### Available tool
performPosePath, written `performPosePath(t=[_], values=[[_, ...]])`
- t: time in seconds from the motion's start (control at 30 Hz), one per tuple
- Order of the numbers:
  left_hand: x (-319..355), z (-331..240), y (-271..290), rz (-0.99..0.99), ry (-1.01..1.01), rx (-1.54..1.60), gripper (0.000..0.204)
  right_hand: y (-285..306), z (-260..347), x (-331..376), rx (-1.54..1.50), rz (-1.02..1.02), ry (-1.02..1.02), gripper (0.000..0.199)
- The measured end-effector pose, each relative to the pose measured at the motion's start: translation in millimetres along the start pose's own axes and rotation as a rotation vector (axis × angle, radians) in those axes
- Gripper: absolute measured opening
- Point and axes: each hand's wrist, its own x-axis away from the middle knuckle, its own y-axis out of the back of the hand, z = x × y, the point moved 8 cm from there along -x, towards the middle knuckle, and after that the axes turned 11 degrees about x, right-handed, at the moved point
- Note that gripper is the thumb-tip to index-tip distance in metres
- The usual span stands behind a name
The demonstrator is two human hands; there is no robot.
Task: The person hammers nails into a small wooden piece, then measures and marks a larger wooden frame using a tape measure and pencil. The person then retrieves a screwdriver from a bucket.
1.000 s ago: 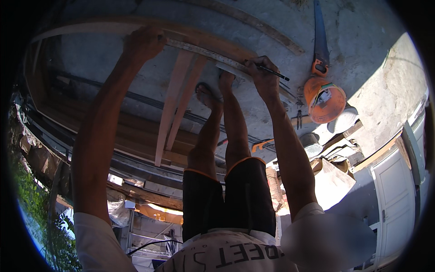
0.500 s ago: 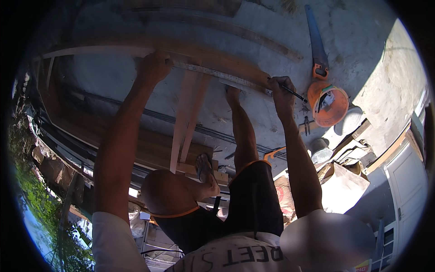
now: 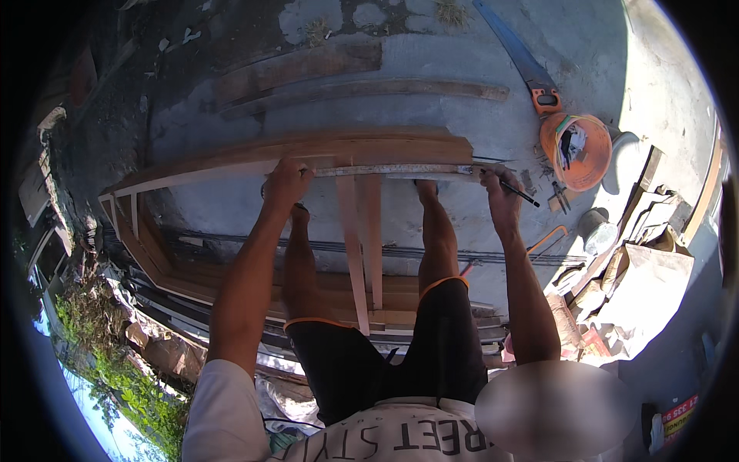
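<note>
A brown wooden frame (image 3: 385, 146) lies across the ground around my legs, with two crosspieces (image 3: 371, 239) near its middle. Along the inner edge of its far beam runs a long pale metallic strip (image 3: 392, 169), like a ruler or measuring tape. My left hand (image 3: 289, 185) is closed on the strip's left part, against the beam. At the beam's right end, my right hand (image 3: 502, 199) grips a dark pencil (image 3: 522, 192) pointing down to the right. The right fingertips are beside the strip's end; whether they touch it, I cannot tell.
To the right lie a handsaw (image 3: 523, 58) with an orange handle, an orange bucket (image 3: 556, 158) holding small things, and pliers (image 3: 560, 197). Loose planks (image 3: 308, 69) rest beyond the frame. A grey container (image 3: 597, 232) and paper sacks (image 3: 647, 289) stand at right.
My view has risen and shifted, so the frame appears lower. My left leg, bent with its foot on the near boards, now stands inside the frame. Both hands keep their grips.
</note>
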Motion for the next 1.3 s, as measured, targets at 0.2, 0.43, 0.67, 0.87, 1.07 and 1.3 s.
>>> performPosePath(t=[0.2, 0.43, 0.67, 0.87, 1.07, 1.3], values=[[-15, 1, 4, 0.003, -0.058, 0.020, 0.042, 22, 20, 61, 0.036, -0.196, -0.093, 0.033], [-14, -15, 14, 0.151, -0.009, 0.062, 0.042, -74, 49, 95, -0.191, -0.162, -0.179, 0.032], [-12, -13, 18, 0.113, -0.046, 0.075, 0.043, -191, 120, 13, 0.035, 0.150, 0.095, 0.026], [-12, -13, 19, 0.103, -0.049, 0.075, 0.044, -235, 139, -17, 0.196, 0.296, 0.259, 0.022], [-14, -12, 15, 0.107, -0.062, 0.056, 0.046, -255, 125, -31, 0.145, 0.477, 0.182, 0.024], [-17, -10, 10, 0.164, -0.037, 0.074, 0.052, -265, 119, -42, 0.168, 0.565, 0.089, 0.028]])
